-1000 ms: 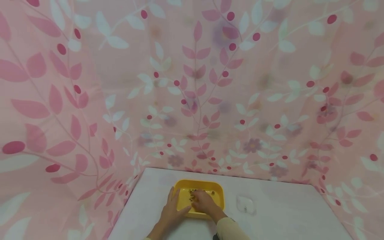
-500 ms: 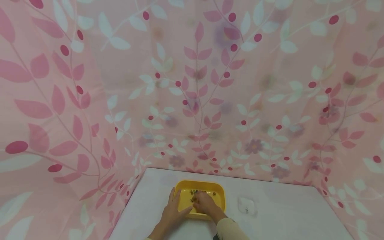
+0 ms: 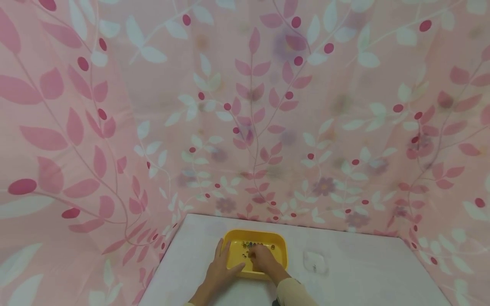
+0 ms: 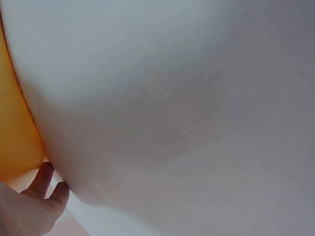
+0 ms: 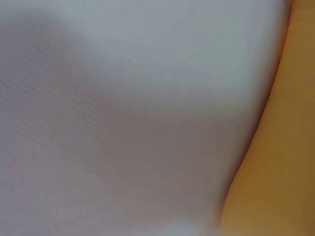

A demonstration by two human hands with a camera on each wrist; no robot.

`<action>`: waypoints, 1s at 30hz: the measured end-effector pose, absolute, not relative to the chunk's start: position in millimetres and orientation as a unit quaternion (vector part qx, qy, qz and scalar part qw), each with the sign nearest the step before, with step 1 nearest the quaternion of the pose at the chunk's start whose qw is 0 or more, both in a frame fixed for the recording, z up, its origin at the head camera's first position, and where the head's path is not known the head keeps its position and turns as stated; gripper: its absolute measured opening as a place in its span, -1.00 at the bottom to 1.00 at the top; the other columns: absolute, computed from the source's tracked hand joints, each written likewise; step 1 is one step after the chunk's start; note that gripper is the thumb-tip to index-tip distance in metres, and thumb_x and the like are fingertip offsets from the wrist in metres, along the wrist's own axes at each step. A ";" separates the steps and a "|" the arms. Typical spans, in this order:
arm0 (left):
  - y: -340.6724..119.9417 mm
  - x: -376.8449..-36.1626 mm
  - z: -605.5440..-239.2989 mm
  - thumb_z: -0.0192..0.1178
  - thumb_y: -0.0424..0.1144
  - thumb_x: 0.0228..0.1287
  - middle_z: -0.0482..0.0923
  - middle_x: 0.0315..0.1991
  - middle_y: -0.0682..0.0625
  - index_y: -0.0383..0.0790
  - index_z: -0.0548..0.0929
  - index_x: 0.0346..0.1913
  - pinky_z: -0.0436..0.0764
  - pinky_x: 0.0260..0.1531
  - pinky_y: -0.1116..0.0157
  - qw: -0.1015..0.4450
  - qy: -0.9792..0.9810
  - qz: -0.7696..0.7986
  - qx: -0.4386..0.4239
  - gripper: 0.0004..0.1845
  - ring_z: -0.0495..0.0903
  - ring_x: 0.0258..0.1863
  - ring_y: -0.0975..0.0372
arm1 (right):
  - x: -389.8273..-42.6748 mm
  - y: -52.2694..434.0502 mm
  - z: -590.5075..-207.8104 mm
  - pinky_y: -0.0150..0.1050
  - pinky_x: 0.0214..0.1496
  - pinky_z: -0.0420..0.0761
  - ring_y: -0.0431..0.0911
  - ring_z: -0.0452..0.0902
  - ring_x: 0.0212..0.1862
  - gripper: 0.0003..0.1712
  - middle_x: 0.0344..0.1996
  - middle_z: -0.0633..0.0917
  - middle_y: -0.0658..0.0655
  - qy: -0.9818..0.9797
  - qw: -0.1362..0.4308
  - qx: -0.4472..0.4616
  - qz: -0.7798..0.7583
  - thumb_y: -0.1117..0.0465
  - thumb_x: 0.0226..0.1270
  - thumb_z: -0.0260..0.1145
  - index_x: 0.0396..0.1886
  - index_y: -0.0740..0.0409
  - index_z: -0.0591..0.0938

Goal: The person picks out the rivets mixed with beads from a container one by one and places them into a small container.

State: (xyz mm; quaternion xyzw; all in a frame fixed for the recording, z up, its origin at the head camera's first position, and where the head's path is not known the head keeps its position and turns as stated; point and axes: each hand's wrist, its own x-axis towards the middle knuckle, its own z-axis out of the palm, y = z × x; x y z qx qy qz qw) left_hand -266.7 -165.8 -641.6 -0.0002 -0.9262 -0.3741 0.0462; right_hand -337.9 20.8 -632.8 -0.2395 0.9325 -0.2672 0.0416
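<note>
White table (image 3: 344, 276), yellow tray (image 3: 279, 246) steadied by flat left hand (image 3: 222, 267), right hand (image 3: 264, 259) fingers inside, grip unclear

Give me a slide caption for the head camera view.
Left hand steadies a yellow tray while the right hand reaches among small beads inside.

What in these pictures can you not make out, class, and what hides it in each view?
1. Head view: the small bits in the yellow tray are too small to name.
2. Head view: the right hand covers its own fingertips, so its grip is unclear.
3. Right wrist view: blurred; only table and tray wall show.
4. Left wrist view: left hand cut off by the edge.
</note>
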 end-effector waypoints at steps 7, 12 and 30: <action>-165.3 -266.4 -641.6 0.30 0.33 0.11 -0.16 0.60 -0.16 -0.09 0.18 0.54 0.50 0.09 -0.24 0.040 -0.926 -0.376 0.007 0.03 0.49 0.21 -0.19 | -337.3 20.8 -633.4 -0.03 -0.06 0.64 -0.10 0.52 -0.24 -0.89 -0.34 0.69 0.05 0.929 0.090 -0.181 -0.310 0.40 0.24 0.37 -0.27 0.21 0.76; -165.2 -266.8 -642.1 0.31 0.32 0.10 -0.16 0.60 -0.16 -0.09 0.19 0.54 0.49 0.11 -0.24 0.044 -0.925 -0.379 0.007 0.03 0.48 0.22 -0.19 | -337.8 22.7 -632.7 -0.10 -0.13 0.64 -0.13 0.51 -0.29 -0.92 -0.40 0.67 0.01 0.930 0.080 -0.185 -0.307 0.40 0.21 0.39 -0.33 0.18 0.75; -165.0 -268.0 -643.2 0.30 0.34 0.10 -0.17 0.60 -0.16 -0.08 0.17 0.54 0.47 0.13 -0.24 0.040 -0.925 -0.377 0.008 0.04 0.46 0.25 -0.19 | -338.1 25.4 -630.7 -0.10 -0.18 0.61 -0.09 0.47 -0.31 -0.95 -0.44 0.62 0.02 0.931 0.090 -0.155 -0.317 0.40 0.19 0.41 -0.36 0.22 0.71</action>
